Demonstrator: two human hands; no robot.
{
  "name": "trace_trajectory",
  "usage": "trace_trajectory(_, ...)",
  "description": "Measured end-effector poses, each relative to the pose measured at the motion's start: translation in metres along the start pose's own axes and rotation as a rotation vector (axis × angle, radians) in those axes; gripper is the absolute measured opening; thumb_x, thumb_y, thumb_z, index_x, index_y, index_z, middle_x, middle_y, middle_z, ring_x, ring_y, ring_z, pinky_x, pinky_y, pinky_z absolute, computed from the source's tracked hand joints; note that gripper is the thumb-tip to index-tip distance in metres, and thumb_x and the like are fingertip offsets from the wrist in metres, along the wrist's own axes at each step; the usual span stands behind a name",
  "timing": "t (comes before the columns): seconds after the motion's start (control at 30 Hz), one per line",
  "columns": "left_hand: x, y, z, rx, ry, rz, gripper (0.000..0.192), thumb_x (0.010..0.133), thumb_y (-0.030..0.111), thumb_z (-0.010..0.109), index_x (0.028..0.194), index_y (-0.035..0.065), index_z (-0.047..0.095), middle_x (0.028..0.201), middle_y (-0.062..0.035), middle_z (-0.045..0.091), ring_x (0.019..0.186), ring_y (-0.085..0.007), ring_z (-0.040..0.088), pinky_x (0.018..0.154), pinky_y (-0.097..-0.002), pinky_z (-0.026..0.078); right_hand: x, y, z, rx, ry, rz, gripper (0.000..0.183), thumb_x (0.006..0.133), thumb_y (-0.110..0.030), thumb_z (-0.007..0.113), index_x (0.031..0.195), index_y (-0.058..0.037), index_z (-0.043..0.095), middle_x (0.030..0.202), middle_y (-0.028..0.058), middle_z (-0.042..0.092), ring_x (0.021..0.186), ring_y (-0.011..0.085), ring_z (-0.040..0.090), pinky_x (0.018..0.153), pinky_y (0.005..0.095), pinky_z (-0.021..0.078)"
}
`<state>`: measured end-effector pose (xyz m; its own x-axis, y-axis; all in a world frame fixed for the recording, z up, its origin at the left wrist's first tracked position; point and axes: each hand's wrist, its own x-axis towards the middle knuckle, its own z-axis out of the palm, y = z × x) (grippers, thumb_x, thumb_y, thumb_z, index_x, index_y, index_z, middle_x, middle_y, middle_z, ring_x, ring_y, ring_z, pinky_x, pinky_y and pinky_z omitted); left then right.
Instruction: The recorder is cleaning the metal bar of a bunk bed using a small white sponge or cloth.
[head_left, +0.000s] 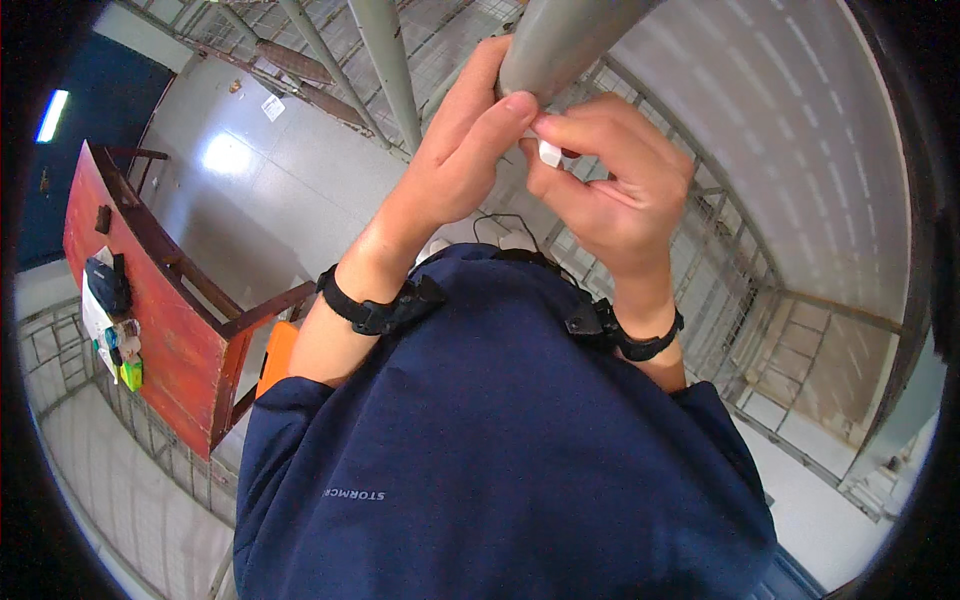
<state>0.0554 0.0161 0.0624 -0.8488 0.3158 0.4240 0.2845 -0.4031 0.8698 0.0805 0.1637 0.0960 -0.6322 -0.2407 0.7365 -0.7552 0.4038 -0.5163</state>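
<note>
Just in front of me, a grey-painted metal post comes down from the top of the view. My left hand is wrapped around its far side, with the thumb pressed on the post's near side. My right hand is beside it, pinching a small white block-like piece between thumb and fingers. The two thumb tips almost meet at the post. Most of the white piece is hidden by the fingers, so what it is cannot be told. Each wrist wears a black strap.
On the left stands a red wooden table bearing a dark pouch and small packets. An orange object sits by its leg. Metal bed frames with wire mesh surround me. Paper lies on the tiled floor.
</note>
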Motion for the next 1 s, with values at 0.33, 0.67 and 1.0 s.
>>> trace_trajectory(0.33, -0.002, -0.011, -0.006, -0.007, -0.111, 0.078, 0.060, 0.088, 0.021, 0.059, 0.134, -0.0023, 0.030, 0.118, -0.0088, 0.047, 0.108, -0.0140, 0.046, 0.092, -0.0300, 0.039, -0.003, 0.004, -0.004, -0.113, 0.092, -0.154, 0.025, 0.060, 0.002, 0.073, 0.083, -0.0053, 0.069, 0.073, 0.0078, 0.062, 0.062, 0.0203, 0.058, 0.055, 0.0298, 0.0469)
trace_trajectory(0.67, 0.000, -0.009, -0.010, 0.107, -0.135, 0.108, 0.069, 0.077, 0.016, 0.063, 0.135, -0.0019, 0.029, 0.119, -0.0098, 0.046, 0.111, -0.0165, 0.045, 0.095, -0.0310, 0.037, -0.009, 0.008, -0.002, 0.069, 0.055, 0.062, 0.023, 0.062, 0.002, 0.072, 0.085, -0.0048, 0.069, 0.073, 0.0085, 0.063, 0.063, 0.0216, 0.059, 0.057, 0.0300, 0.0478)
trace_trajectory(1.0, 0.002, -0.011, -0.015, 0.119, -0.142, 0.095, 0.083, 0.069, 0.025, 0.075, 0.135, -0.0012, 0.032, 0.114, -0.0082, 0.048, 0.108, -0.0168, 0.045, 0.094, -0.0305, 0.036, -0.014, 0.008, -0.005, -0.030, 0.014, -0.016, 0.020, 0.064, -0.002, 0.074, 0.084, -0.0045, 0.068, 0.075, 0.0085, 0.065, 0.065, 0.0216, 0.062, 0.057, 0.0301, 0.0485)
